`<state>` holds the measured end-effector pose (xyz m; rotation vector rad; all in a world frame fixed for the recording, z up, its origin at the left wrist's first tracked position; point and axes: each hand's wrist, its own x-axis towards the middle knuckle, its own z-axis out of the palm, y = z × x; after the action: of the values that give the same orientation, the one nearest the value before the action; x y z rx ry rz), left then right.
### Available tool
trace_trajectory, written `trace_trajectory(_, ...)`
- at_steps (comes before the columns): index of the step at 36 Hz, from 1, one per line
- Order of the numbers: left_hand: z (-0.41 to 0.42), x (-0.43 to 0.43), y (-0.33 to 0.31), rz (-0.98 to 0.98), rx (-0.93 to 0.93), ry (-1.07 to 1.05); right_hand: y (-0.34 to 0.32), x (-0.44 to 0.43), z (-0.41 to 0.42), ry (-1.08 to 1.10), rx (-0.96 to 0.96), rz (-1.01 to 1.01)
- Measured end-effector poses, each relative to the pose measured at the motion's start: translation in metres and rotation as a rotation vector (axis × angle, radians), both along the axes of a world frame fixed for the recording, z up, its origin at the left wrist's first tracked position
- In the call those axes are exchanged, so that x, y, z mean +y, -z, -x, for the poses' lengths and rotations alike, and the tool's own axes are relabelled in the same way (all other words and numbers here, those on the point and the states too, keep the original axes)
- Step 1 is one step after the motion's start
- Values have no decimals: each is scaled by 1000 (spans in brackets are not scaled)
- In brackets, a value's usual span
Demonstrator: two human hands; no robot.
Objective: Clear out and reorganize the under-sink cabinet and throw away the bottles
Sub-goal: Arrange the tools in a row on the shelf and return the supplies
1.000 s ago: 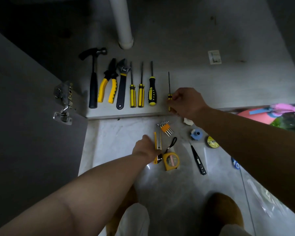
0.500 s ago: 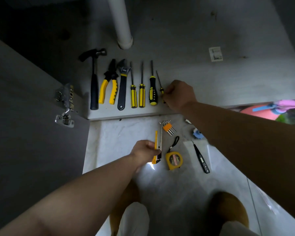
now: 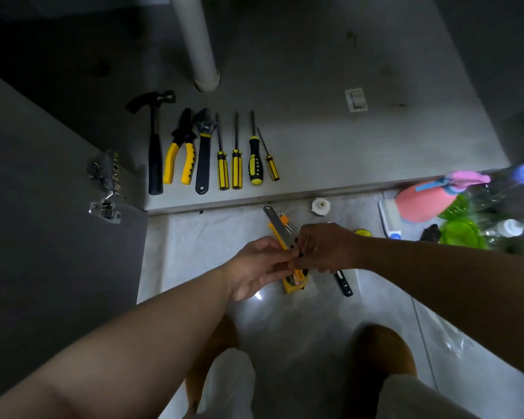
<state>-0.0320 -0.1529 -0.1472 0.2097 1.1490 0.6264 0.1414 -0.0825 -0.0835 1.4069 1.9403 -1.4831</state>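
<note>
Cabinet floor (image 3: 330, 146): flat grey board, faintly stained, filling the upper half of the frame.
Cabinet door (image 3: 43, 207): matt dark panel at the left, standing open, with a metal hinge (image 3: 105, 189) on its edge.
Drain pipe (image 3: 195, 40): smooth pale tube at top centre, standing on the board.
Bottles (image 3: 466, 219): heaped at the right edge on the tiled floor, outside the cabinet, not yet thrown away. They include a pink spray bottle (image 3: 421, 201) among clear and green plastic.
Tool row: hammer (image 3: 155, 146), yellow-handled pliers (image 3: 180, 155), adjustable wrench (image 3: 203, 149) and four screwdrivers (image 3: 236, 167) lie parallel, handles toward the front lip.
Left hand (image 3: 254, 264): centre frame, its grip closed round the utility knife (image 3: 277, 225).
Right hand (image 3: 324, 246): its grip pinches the same knife, lower down its body.
Knife build: slim yellow plastic shell, with a grey metal strip projecting toward the cabinet.
Step in hand: probably readying the knife for the row. Keep fingertips off the metal edge, draw the blade fully in, then lay it parallel, just beside the smallest screwdriver (image 3: 271, 166).
Loose bits: tape measure (image 3: 295, 282), hex keys (image 3: 285, 220), black tester pen (image 3: 344, 284) and white plastic nut (image 3: 320, 205) lie on glossy tile around the hands.
</note>
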Motion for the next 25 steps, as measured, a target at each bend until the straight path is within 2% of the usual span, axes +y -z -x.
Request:
trace_trajectory(4,-8,2,-14,-30,-28,2,1,-1,-4,-141,-49,-175)
trace_trajectory(8,-5,3,-23,-55,-46,72,-11,10,-11,-158,-26,-92)
trace_trajectory(12,1,0,-17,-86,261,216,-18,31,-25,-16,30,-62)
trace_trajectory(15,0,-3,1,-159,566,303,-19,46,-26,167,76,-202)
trace_trajectory(17,-1,-5,16,-246,774,433,-18,58,-21,224,57,-345)
trace_trajectory(20,-5,-5,30,-347,896,646,-14,79,-7,293,11,-469)
trace_trajectory(25,-18,-10,41,-454,1011,910,-6,104,22,402,-26,-518)
